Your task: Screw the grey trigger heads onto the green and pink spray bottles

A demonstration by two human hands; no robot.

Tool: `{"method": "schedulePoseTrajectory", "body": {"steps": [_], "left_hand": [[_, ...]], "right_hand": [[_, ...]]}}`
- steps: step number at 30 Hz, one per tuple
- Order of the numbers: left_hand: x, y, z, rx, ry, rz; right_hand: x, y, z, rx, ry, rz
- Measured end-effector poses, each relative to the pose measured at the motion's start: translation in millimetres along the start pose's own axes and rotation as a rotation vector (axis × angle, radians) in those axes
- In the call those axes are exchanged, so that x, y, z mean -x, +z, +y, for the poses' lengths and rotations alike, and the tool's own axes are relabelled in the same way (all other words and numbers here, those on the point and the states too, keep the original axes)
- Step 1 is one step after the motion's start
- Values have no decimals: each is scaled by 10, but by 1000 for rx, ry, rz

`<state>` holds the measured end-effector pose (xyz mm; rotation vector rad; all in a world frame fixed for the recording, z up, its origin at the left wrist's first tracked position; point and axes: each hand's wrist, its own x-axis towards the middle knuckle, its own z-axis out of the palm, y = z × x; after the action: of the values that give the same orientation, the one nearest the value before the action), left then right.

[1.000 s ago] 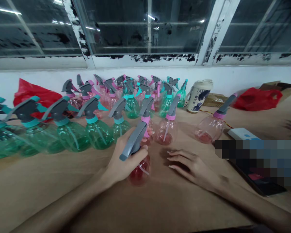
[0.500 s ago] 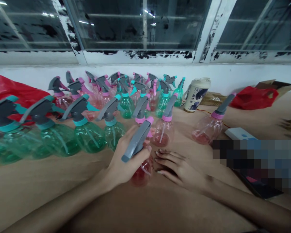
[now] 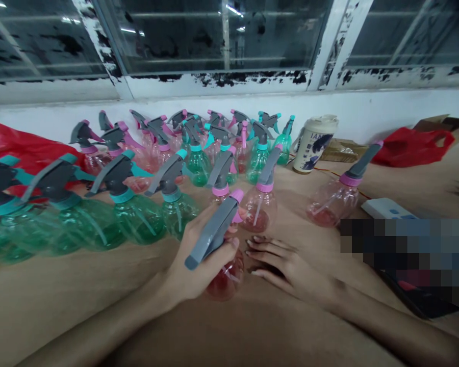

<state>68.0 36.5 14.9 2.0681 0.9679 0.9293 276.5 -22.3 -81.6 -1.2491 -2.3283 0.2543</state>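
Note:
My left hand (image 3: 199,255) is wrapped round the neck of a pink spray bottle (image 3: 226,280), under its grey trigger head. Some pink liquid shows in the bottom of that bottle, which appears to stand on the table. Just to its right, my right hand (image 3: 279,262) rests on the tabletop with fingers stretched out, holding nothing. Directly beyond the hands are a pink spray bottle (image 3: 258,211) and another pink-collared bottle, partly hidden by my left hand. A green spray bottle (image 3: 178,209) stands beside my left hand's far side.
Rows of green and pink spray bottles fill the left and back of the table (image 3: 80,290). A patterned cup (image 3: 314,145), a lone pink spray bottle (image 3: 332,201), a red bag (image 3: 411,147) and a white box (image 3: 388,208) are at the right. Windows line the wall behind.
The view has shifted slightly. My left hand keeps its hold on the pink spray bottle, whose head sits a little lower in view. My right hand stays flat on the table.

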Motion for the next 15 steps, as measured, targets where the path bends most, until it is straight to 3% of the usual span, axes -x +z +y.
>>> {"method": "schedulePoseTrajectory", "body": {"steps": [3,11,15], "left_hand": [[10,-5,21,14,51,-21],[61,29,73,35,-68,37],[22,4,26,18,-16,-20]], "right_hand": [[5,-4,6,18,-2,-5],[34,-32,-1,88,53,15],[41,-43,3,94,52,-4]]}}
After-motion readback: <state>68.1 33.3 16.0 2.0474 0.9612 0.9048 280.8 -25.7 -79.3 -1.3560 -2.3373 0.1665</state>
